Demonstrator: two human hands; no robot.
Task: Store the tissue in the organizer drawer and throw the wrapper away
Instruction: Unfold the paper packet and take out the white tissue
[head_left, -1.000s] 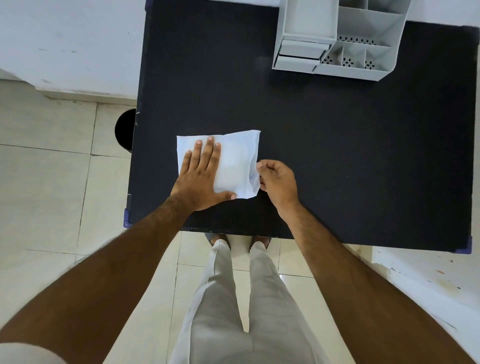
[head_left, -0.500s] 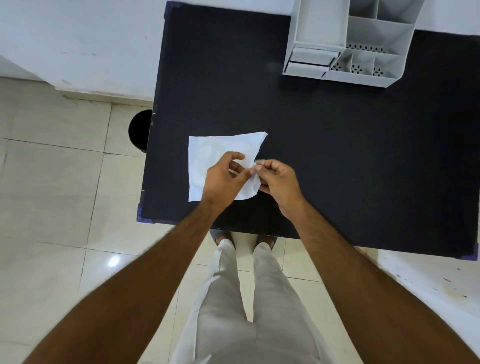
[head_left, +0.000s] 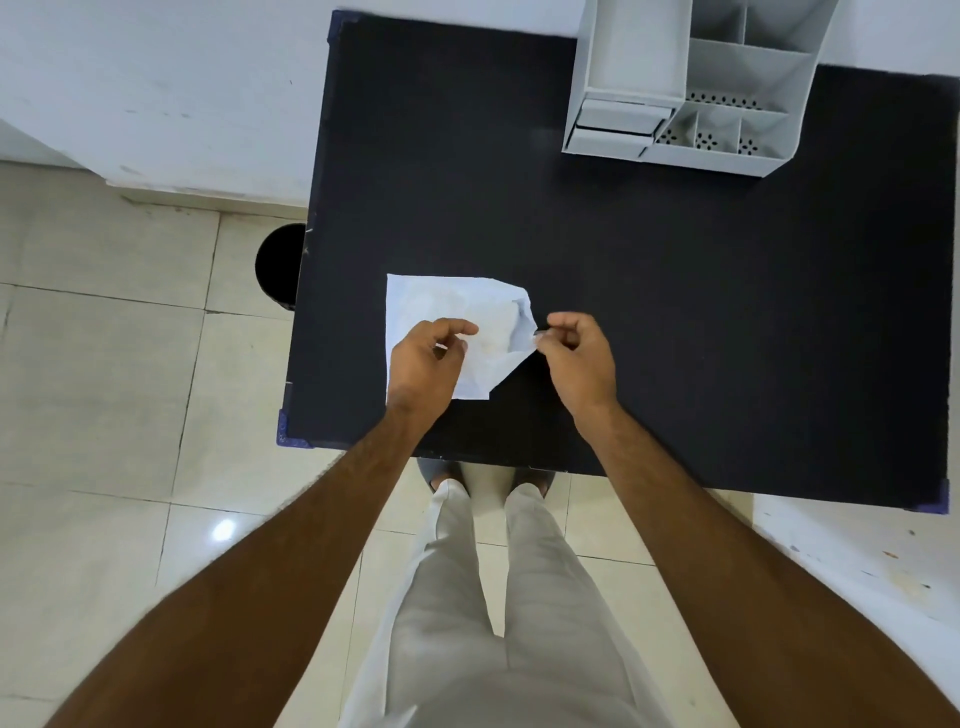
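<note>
Both hands now pinch the wrapper: left hand, right hand pulling apart, so it's opening.

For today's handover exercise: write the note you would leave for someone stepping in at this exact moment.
Left hand: pinching the wrapped tissue packet near its middle.
Right hand: pinching the packet's right corner, pulling it open.
Packet lies on the black table, near the front edge.
Organizer stands at the far side, drawers shut.
Black bin sits on the floor, left of the table.
Done: nothing stored or binned.
Left: unwrap, store tissue, bin wrapper.
</note>
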